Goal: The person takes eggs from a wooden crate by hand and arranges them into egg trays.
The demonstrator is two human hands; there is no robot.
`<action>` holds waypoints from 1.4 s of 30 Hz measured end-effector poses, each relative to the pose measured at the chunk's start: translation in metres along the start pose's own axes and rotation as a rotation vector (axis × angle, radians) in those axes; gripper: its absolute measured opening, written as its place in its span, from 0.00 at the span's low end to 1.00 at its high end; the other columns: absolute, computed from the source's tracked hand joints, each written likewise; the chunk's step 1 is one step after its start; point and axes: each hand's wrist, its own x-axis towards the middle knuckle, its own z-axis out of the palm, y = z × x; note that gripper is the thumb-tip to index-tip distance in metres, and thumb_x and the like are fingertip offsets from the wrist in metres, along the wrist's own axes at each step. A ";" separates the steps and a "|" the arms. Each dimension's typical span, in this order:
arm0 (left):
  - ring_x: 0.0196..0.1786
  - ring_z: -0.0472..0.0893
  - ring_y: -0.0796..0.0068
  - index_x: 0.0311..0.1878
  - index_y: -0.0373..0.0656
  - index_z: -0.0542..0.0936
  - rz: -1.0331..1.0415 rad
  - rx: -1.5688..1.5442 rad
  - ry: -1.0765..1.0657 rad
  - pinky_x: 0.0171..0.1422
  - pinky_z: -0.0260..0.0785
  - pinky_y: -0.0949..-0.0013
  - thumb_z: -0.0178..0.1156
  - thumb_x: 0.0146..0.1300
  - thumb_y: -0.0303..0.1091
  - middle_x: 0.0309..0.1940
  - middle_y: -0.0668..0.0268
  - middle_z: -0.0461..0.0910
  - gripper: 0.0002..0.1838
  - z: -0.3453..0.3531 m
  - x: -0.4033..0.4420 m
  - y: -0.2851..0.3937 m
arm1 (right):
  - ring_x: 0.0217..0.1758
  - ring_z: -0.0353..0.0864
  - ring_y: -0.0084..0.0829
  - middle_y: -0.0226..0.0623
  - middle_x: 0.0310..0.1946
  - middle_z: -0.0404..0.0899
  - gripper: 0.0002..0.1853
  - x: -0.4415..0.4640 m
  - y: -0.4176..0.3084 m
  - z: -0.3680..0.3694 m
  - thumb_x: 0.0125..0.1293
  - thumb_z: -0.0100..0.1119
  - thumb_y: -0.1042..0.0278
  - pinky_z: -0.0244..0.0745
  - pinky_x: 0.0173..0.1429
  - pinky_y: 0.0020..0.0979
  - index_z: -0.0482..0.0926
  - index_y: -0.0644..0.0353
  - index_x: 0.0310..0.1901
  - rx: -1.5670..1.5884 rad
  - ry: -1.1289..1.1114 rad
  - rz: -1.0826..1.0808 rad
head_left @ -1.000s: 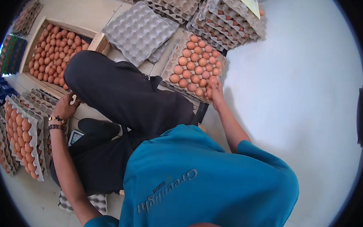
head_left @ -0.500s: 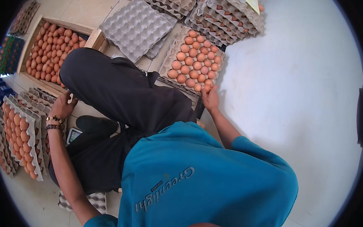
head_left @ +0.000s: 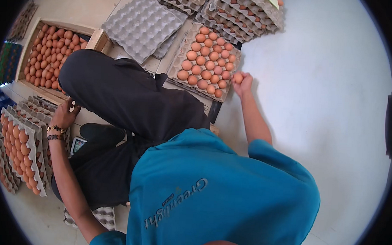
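My right hand (head_left: pixel 244 84) is closed round a brown egg (head_left: pixel 238 77), held just off the right edge of a cardboard egg tray (head_left: pixel 180 66). That tray lies on a stack and carries rows of brown eggs (head_left: pixel 211 56). My left hand (head_left: pixel 66 114), with bracelets at the wrist, rests beside my bent knee with its fingers curled. A small pale spot shows between those fingers; I cannot make out whether it is a held thing. Close to this hand, filled egg trays (head_left: pixel 20 144) lean on their sides.
Beyond my knee stands a wooden crate (head_left: pixel 95 39) full of loose eggs. Grey empty trays (head_left: pixel 143 25) lie beside it. Stacked filled trays (head_left: pixel 247 16) rise at the back. A phone (head_left: pixel 77 145) lies by my foot, and a white wall or surface (head_left: pixel 317 105) spans the right.
My right hand has lifted an egg from the tray's near right corner and moved up and right with it. My left hand stays by the knee; the view has shifted slightly.
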 end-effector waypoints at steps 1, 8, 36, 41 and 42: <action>0.57 0.79 0.48 0.62 0.41 0.74 0.004 0.012 0.005 0.61 0.70 0.53 0.59 0.66 0.45 0.51 0.46 0.81 0.25 0.000 0.001 0.000 | 0.32 0.75 0.39 0.42 0.33 0.73 0.13 0.006 -0.015 0.013 0.65 0.46 0.62 0.75 0.33 0.31 0.72 0.64 0.42 -0.031 0.020 0.024; 0.56 0.80 0.49 0.63 0.40 0.73 -0.028 0.007 0.062 0.61 0.71 0.54 0.60 0.66 0.45 0.52 0.47 0.81 0.26 0.005 -0.001 -0.009 | 0.40 0.81 0.36 0.44 0.41 0.80 0.15 0.082 -0.046 0.042 0.61 0.58 0.69 0.82 0.41 0.35 0.74 0.65 0.48 -0.610 0.061 -0.387; 0.56 0.80 0.54 0.61 0.41 0.74 0.040 -0.005 0.112 0.61 0.73 0.55 0.58 0.63 0.43 0.50 0.52 0.81 0.25 -0.012 -0.007 0.007 | 0.39 0.84 0.29 0.40 0.39 0.84 0.14 0.021 0.045 0.354 0.57 0.60 0.76 0.78 0.44 0.28 0.82 0.63 0.46 -1.012 -0.733 -1.112; 0.55 0.81 0.54 0.60 0.42 0.74 -0.020 0.016 0.114 0.59 0.74 0.54 0.57 0.63 0.44 0.49 0.52 0.81 0.25 -0.017 -0.013 0.006 | 0.60 0.75 0.49 0.51 0.56 0.75 0.42 0.048 0.141 0.405 0.45 0.75 0.50 0.73 0.62 0.44 0.71 0.52 0.64 -1.777 -0.611 -0.696; 0.54 0.81 0.54 0.59 0.41 0.75 -0.022 0.014 0.131 0.58 0.74 0.54 0.57 0.63 0.44 0.48 0.52 0.81 0.24 -0.013 -0.015 0.003 | 0.65 0.70 0.54 0.53 0.62 0.69 0.48 0.044 0.162 0.403 0.44 0.76 0.48 0.69 0.65 0.47 0.65 0.50 0.68 -1.876 -0.441 -0.686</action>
